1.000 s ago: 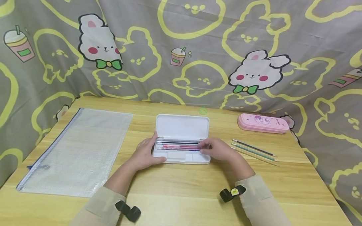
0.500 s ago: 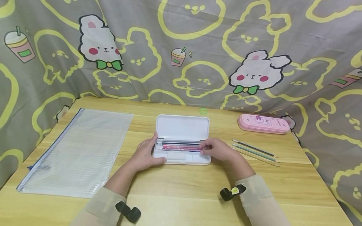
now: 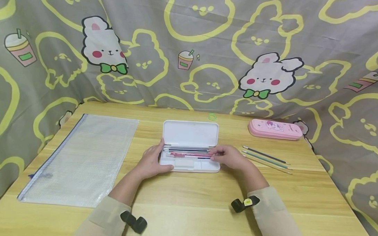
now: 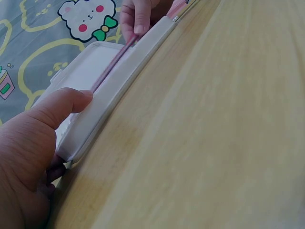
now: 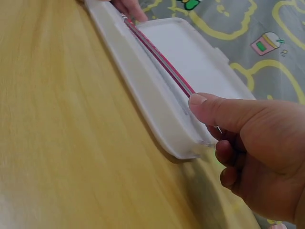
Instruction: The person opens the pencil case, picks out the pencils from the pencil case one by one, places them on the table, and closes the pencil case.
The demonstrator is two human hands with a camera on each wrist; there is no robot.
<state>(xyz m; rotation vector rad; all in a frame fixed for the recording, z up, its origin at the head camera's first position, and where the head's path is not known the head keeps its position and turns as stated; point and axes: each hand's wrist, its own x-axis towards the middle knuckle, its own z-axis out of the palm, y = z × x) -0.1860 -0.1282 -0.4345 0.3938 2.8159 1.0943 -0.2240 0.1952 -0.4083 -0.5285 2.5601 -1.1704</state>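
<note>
A white pencil case lies with its lid raised at the back. My left hand grips the case's left end, thumb over the front rim and fingers around the side. With thumb and fingertips, my right hand pinches the right end of a red striped pencil, which slants above the case's trough in the right wrist view. Dark pencils lie behind it in the case, and a white eraser sits in the front compartment. Part of the trough is hidden by the right fingers.
Several loose pencils lie right of the case, with a closed pink pencil case behind them. A translucent zip pouch covers the table's left side. A small green ring lies near the patterned curtain.
The red pencil has shifted slightly to the right with my right hand, which has moved a little the same way. My left hand has stayed on the case.
</note>
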